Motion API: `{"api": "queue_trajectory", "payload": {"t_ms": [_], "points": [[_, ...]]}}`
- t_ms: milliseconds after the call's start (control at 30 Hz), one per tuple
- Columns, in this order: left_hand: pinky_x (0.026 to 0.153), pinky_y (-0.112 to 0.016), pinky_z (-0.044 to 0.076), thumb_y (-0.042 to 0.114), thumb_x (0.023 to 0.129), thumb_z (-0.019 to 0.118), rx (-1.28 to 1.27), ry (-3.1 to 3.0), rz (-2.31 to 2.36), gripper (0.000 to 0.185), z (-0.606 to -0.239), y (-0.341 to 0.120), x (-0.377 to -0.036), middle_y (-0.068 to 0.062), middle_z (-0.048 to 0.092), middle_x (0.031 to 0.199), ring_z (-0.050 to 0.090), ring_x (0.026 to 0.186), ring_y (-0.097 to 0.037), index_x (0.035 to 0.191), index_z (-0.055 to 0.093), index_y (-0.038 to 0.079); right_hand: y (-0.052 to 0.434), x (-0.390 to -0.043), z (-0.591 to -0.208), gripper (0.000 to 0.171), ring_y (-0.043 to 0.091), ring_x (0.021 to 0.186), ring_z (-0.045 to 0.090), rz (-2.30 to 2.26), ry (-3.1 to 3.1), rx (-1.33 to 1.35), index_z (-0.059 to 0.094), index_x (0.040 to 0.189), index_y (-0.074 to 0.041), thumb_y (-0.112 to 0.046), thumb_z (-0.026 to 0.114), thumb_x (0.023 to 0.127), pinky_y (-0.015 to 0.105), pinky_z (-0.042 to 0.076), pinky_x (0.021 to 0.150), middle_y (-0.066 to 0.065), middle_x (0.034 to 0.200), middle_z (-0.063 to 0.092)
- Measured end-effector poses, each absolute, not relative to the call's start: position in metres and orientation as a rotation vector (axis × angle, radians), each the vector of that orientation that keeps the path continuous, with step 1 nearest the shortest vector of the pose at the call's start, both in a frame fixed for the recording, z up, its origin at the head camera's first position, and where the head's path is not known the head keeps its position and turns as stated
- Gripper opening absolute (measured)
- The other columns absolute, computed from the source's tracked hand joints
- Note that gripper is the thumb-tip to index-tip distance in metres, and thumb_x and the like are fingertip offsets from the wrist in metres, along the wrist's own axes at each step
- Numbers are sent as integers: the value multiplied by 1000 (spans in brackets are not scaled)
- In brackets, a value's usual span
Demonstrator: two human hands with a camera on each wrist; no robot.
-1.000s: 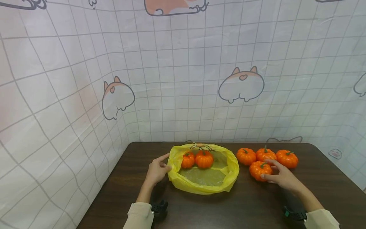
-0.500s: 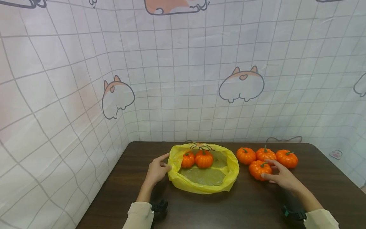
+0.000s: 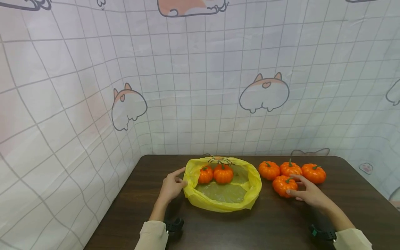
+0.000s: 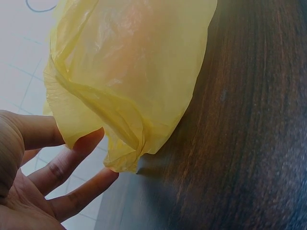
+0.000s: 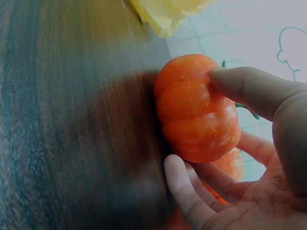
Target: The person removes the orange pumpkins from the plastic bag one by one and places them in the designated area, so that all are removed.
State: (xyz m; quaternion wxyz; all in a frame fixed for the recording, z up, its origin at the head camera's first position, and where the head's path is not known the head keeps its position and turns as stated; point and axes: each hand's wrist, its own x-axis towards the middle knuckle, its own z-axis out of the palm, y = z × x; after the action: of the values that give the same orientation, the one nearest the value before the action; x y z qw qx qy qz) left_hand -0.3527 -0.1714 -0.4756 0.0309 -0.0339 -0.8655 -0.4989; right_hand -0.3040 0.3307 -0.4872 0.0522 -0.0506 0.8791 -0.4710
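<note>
A yellow plastic bag [image 3: 223,206] stands with its mouth spread wide on the dark wooden table. Two small orange pumpkins [image 3: 223,174] lie inside it, toward the back left. My left hand [image 3: 171,186] pinches the bag's left rim, thumb [image 4: 41,131] on one side and fingertips behind the film. On the right, my right hand [image 3: 309,192] grips a small orange pumpkin [image 5: 196,112] with a green stem. Its thumb lies on the pumpkin's upper side and the fingers curl around below. That pumpkin sits low at the tabletop.
Behind the gripped pumpkin several more stand close together: a left one [image 3: 269,170], a middle one [image 3: 290,168] and a right one [image 3: 314,173]. A white gridded cloth [image 3: 200,97] with cartoon drawings hangs behind and left of the table [image 3: 237,231].
</note>
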Motion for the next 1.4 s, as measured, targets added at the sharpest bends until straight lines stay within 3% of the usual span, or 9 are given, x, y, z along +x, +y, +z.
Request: {"api": "queue_trajectory", "payload": {"t_ms": [433,667,833,967,1167,1400], "points": [[45,-27,37,12,86,68,-116,-2662,-1516,56,-477,-172,-353,-6,68,80,42,48,-13,137,54,31,331,-303,-484,80,46,125,44,-1452,2640,-159,22,150,-3,-35,65,91,37,56,84,37,144,25],[45,-26,36,12,87,69,-145,-2650,-1513,56,-478,-172,-353,-6,69,78,41,47,-13,137,54,30,330,-302,-478,83,49,122,47,-1318,2723,-183,21,150,0,-38,64,91,45,54,83,41,142,29],[44,-27,36,12,87,69,-138,-2651,-1514,56,-477,-172,-352,-6,69,79,40,46,-13,137,54,30,324,-298,-462,82,54,118,46,-1135,2903,-182,26,149,0,-45,62,90,53,50,83,37,136,39],[44,-26,35,13,87,68,-134,-2659,-1513,56,-477,-172,-353,-6,69,80,39,45,-13,138,54,31,313,-291,-447,79,57,116,45,-1123,3008,-210,29,148,-1,-45,61,91,57,48,82,36,137,37],[43,-26,34,13,87,68,-150,-2654,-1529,56,-478,-172,-353,-7,69,79,38,45,-12,138,53,32,289,-280,-428,62,45,111,53,-1221,3095,-367,42,141,-5,-37,62,93,49,50,82,29,133,47],[44,-26,34,12,87,68,-146,-2652,-1530,56,-478,-172,-353,-6,69,79,38,45,-12,137,54,32,250,-273,-425,47,17,99,60,-1269,3050,-568,52,133,-20,-39,64,91,33,52,80,6,120,60]]}}
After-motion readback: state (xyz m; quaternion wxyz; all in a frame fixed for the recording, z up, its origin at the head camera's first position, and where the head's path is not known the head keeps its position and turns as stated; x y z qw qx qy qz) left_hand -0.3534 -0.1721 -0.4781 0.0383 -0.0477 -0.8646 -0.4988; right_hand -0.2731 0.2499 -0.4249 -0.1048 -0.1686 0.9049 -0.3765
